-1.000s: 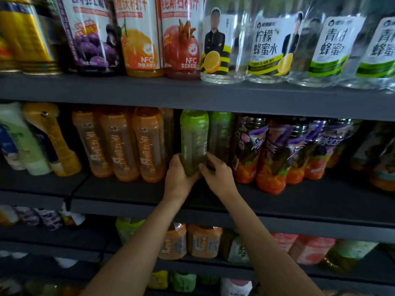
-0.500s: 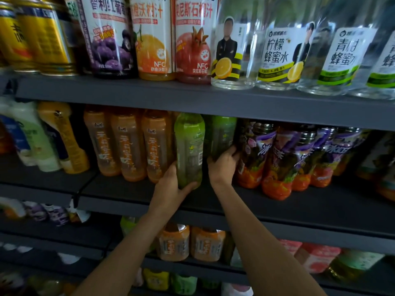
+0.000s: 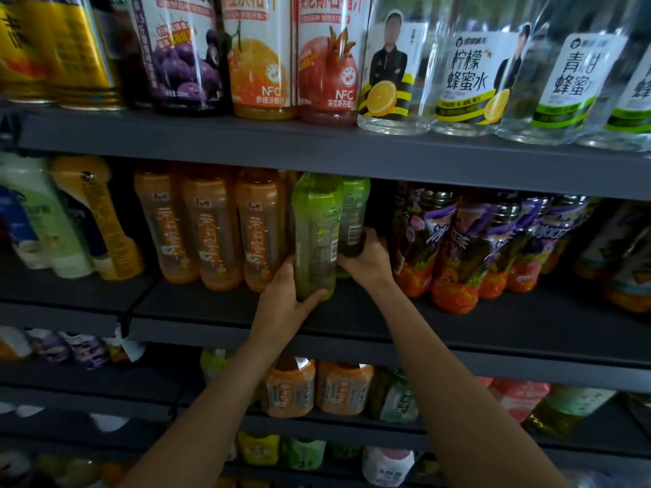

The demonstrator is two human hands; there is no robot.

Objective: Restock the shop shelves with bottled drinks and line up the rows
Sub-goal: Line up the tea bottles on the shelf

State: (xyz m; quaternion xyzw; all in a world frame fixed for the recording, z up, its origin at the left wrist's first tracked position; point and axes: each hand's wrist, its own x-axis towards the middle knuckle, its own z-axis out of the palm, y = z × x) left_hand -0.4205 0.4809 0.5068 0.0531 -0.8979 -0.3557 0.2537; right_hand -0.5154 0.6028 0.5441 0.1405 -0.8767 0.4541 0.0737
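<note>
Since a second ago our right hand (image 3: 366, 257) left the front green bottle (image 3: 315, 237) to grip the one behind (image 3: 354, 216). Our left hand (image 3: 285, 301) grips the front bottle's base on the shelf (image 3: 458, 322); we're probably straightening this row.

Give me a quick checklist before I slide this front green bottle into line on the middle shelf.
1. Left hand grips front green bottle at its base: ok.
2. Right hand holds the rear green bottle: ok.
3. Front green bottle upright: not ok, it tilts slightly.
4. Base set flat on the middle shelf: cannot tell.
5. Clear of the orange bottles on the left: cannot tell, very close.
6. Gap to the purple-label bottles on the right: ok.
</note>
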